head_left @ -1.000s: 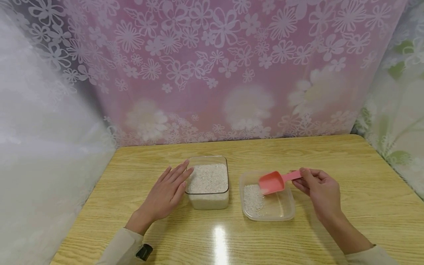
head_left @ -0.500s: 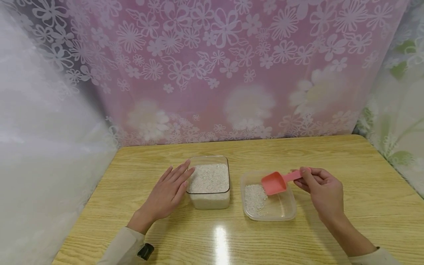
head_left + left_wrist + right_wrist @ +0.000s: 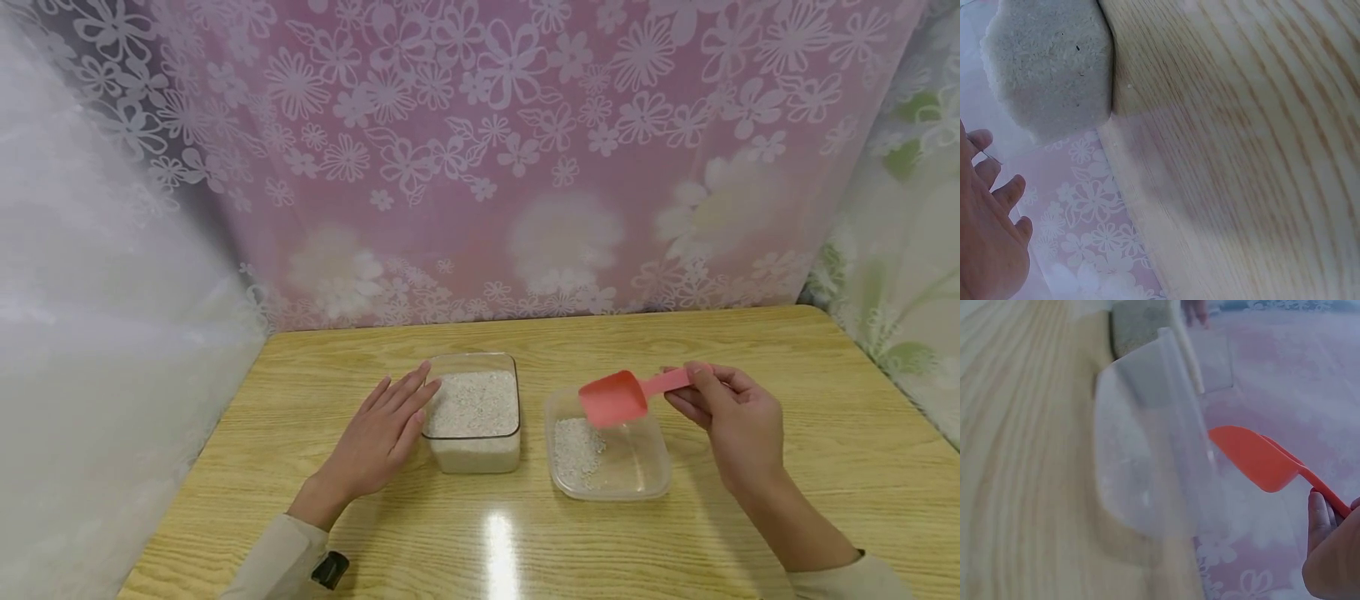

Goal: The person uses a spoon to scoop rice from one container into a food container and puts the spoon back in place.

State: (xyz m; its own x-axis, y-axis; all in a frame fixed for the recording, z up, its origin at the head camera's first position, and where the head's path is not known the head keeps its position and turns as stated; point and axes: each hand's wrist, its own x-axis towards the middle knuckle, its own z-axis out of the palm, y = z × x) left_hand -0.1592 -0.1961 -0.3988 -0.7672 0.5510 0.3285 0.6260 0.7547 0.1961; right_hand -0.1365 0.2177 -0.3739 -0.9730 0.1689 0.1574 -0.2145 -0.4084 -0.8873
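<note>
My right hand [image 3: 738, 425] pinches the handle of a pink-red scoop [image 3: 613, 400] between thumb and fingers. The scoop's bowl hangs over the back part of a low clear plastic container [image 3: 637, 479], and no rice shows in it. White rice [image 3: 577, 450] lies on the left side of that container's floor. In the right wrist view the scoop [image 3: 1257, 456] is above the container's rim. My left hand [image 3: 378, 437], fingers straight, rests on the left rim of a taller clear container [image 3: 480, 458] well filled with rice [image 3: 1054, 62].
Both containers stand side by side on a wood-grain table [image 3: 420, 542], with a narrow gap between them. A pink flowered curtain [image 3: 465, 167] hangs behind the table's far edge. Pale sheeting [image 3: 112, 375] covers the left side.
My right hand has lifted the scoop up out of the low container, its bowl now higher and tilted differently. The left hand stays in place on the rice container.
</note>
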